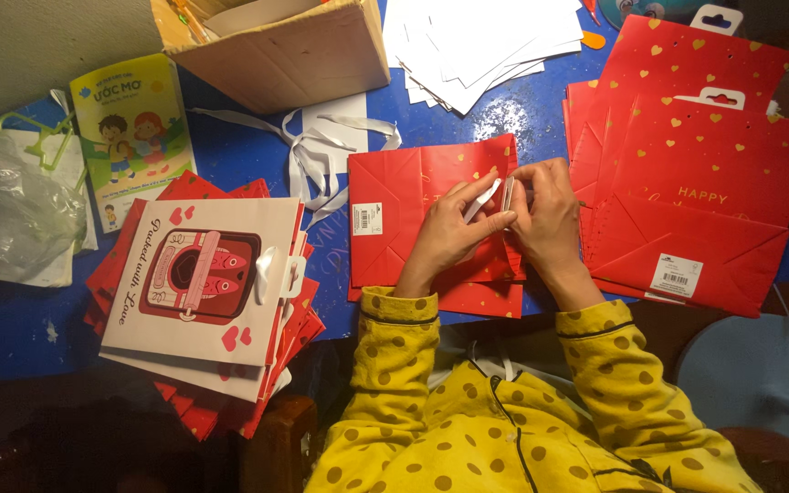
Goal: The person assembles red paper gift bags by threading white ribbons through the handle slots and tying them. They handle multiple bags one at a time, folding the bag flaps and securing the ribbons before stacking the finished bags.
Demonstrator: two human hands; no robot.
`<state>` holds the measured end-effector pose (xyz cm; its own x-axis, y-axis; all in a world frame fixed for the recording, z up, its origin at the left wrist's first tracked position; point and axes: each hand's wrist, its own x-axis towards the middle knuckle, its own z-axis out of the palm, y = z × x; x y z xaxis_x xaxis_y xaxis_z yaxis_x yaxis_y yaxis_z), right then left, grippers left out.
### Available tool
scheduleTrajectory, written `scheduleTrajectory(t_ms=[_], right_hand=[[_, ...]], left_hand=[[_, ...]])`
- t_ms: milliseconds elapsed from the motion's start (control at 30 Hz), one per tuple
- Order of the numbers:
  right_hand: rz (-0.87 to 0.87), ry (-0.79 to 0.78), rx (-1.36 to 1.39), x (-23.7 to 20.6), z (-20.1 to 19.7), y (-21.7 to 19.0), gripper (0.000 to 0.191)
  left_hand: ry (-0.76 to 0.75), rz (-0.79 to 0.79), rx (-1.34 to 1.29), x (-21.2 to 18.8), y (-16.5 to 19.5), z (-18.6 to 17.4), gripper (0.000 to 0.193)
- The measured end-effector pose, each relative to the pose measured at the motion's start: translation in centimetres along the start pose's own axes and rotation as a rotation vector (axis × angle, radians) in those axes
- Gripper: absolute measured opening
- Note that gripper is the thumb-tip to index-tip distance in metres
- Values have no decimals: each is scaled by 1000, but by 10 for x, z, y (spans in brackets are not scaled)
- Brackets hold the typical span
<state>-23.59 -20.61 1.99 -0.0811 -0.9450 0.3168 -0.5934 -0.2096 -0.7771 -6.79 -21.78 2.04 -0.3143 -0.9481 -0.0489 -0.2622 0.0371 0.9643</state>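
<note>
A flat red paper gift bag (pixel 404 215) with gold hearts lies on the blue table in front of me. My left hand (pixel 454 228) rests on the bag and pinches a white ribbon (pixel 484 196) at its top edge. My right hand (pixel 545 215) meets it there, fingers closed on the same ribbon and the bag's rim. Both sleeves are yellow with brown dots.
A stack of folded red heart bags (pixel 696 173) lies at the right. At the left sits a pile of red bags topped by a white illustrated bag (pixel 198 274). Loose white ribbons (pixel 321 151), a cardboard box (pixel 276 46), white paper sheets (pixel 477 46), a children's booklet (pixel 134 128) and a plastic bag (pixel 11 215) lie behind.
</note>
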Motion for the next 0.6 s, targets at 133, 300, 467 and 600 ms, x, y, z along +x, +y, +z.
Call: scheduleTrajectory(t_ms=[133,300,467,600], right_hand=[[-6,0,5,0,-1,-1,15],[17,-29,11,2,-3,-5,18],[35,-38,-7,3,-2,-5,11],[24,-25,7,0,-1,-3,10]], left_hand=[[6,17,9,0,-1,1,71],[4,28,-17,0,-3,1,71],[4,39,9,0,-2,0,71],[4,43,11,-1,-1,0,72]])
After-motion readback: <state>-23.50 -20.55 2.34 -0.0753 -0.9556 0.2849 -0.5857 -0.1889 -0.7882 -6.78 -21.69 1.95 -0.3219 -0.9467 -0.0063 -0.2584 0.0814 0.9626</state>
